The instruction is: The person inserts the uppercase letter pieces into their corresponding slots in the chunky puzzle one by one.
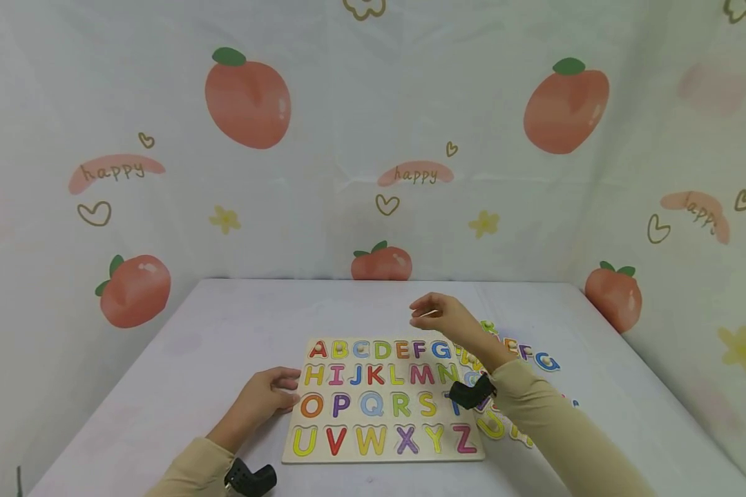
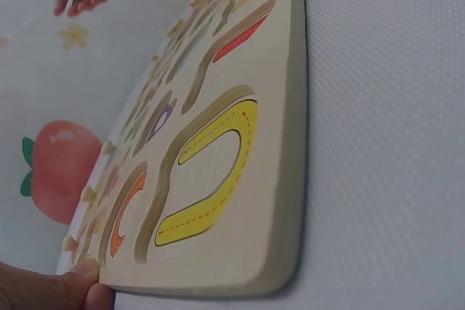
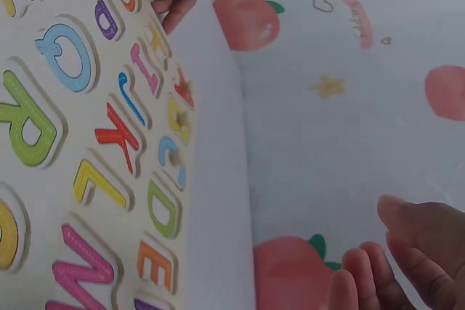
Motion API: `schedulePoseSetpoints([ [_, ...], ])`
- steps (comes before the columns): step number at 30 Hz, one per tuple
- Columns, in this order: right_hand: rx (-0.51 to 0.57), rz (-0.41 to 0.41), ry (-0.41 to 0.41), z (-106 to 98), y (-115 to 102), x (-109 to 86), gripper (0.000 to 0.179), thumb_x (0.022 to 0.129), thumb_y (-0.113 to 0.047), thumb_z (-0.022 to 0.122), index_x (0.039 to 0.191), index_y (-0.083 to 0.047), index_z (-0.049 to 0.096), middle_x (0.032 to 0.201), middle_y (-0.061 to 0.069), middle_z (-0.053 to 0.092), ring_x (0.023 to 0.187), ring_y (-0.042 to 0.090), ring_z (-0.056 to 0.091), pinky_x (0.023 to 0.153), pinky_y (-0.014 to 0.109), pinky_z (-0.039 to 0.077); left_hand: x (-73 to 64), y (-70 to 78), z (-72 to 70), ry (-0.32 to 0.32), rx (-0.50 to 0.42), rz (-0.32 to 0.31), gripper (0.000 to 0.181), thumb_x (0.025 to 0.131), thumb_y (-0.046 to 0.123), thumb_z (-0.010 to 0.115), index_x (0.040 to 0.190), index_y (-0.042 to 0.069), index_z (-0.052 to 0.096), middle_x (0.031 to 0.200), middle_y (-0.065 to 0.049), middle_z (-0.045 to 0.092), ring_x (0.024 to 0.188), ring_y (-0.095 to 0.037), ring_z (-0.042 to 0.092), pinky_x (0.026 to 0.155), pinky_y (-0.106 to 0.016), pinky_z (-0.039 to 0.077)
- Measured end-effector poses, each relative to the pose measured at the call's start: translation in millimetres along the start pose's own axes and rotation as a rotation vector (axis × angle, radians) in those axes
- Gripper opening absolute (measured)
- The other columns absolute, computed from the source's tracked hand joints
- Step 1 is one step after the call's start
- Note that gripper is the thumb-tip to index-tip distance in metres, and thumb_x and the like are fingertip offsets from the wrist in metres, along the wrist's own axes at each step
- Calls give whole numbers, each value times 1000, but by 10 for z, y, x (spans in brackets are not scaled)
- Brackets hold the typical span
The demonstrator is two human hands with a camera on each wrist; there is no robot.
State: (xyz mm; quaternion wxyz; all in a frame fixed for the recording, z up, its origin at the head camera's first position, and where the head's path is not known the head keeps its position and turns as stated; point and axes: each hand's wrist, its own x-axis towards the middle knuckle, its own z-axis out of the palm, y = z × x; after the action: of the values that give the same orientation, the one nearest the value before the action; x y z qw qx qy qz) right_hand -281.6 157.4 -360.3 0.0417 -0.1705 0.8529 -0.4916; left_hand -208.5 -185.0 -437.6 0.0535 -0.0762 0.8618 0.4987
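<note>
A wooden alphabet puzzle board [image 1: 385, 457] lies on the table, with coloured letters in rows. The A piece [image 1: 318, 349], B piece [image 1: 340, 349] and C piece [image 1: 361, 349] sit in its top row with small knobs. My left hand [image 1: 264, 397] rests at the board's left edge; in the left wrist view the thumb [image 2: 86, 275] touches that edge. My right hand [image 1: 447, 319] is raised over the board's far right corner. Its fingers are loosely bent, and nothing shows between thumb and fingers in the right wrist view.
Loose letter pieces lie right of the board, partly hidden by the right forearm: a blue G [image 1: 547, 361], a yellow U [image 1: 491, 425], a green piece [image 1: 488, 327] and several others. A fruit-printed cloth [image 1: 323, 207] hangs behind the white table [image 1: 180, 386].
</note>
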Motion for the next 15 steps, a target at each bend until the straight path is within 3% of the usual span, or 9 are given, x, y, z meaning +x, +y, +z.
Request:
schedulePoseSetpoints([
  [8,-42,-44,52,-528,192,-329,38,93,-21,64,123,0,54,121,22,59,109,31,62,91,37,54,6,5,3,-1,14,0,47,77,-4,71,122,-3,61,97,-10,65,75,-15,58,63,-26,55],
  [15,-83,20,139,-784,508,-597,45,94,-27,63,128,-1,51,127,22,57,115,39,58,92,43,54,11,3,-2,0,26,-11,47,77,-3,72,123,-2,61,98,-11,65,76,-15,58,63,-26,55],
])
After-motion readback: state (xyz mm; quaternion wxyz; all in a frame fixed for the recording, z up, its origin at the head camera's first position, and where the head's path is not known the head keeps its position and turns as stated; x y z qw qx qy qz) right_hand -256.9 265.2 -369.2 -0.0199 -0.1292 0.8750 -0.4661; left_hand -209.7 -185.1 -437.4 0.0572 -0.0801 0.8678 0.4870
